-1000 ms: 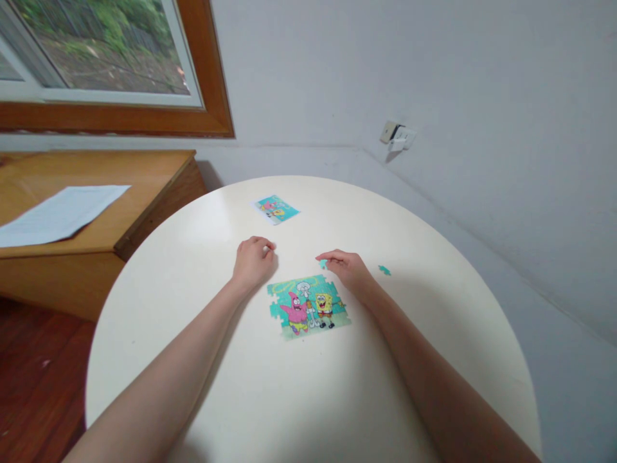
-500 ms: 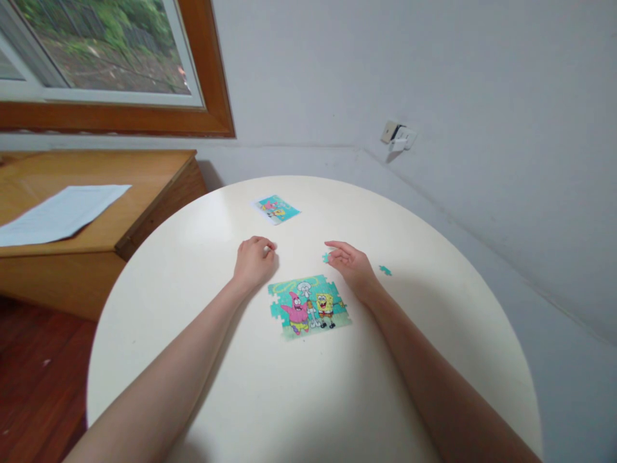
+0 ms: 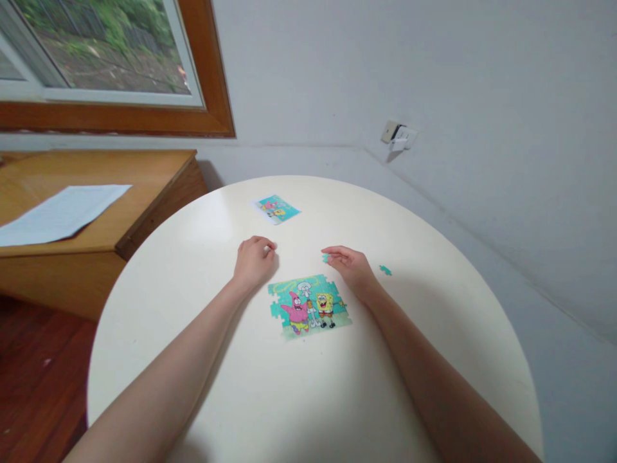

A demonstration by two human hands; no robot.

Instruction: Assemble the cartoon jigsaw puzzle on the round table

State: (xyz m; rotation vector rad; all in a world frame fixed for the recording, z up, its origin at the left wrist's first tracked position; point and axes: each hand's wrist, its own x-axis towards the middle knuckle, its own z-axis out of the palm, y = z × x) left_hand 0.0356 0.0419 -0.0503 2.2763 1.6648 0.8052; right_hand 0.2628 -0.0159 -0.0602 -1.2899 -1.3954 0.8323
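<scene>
A partly joined jigsaw puzzle [image 3: 308, 307] with cartoon figures on a teal background lies flat between my forearms, its left and upper right edges notched. Beyond its upper right corner, my right hand [image 3: 349, 262] has thumb and fingers closed on a small teal puzzle piece [image 3: 325, 258], partly covered by the fingertips. My left hand [image 3: 255, 258] rests on the table past the puzzle's upper left corner, its fingers loosely curled in with nothing visible in them. To the right of my right hand lies a loose teal puzzle piece [image 3: 385, 270].
Near the far edge of the round white table [image 3: 159, 302] lies a small picture card [image 3: 277, 209] with similar cartoon figures. On the left, a wooden cabinet [image 3: 159, 168] holds papers [image 3: 62, 209]. A wall socket with a plug [image 3: 400, 137] is beyond the table.
My right hand's fingers have lowered and closed on the small teal piece, which they now cover more. My left hand and the joined puzzle stay where they were.
</scene>
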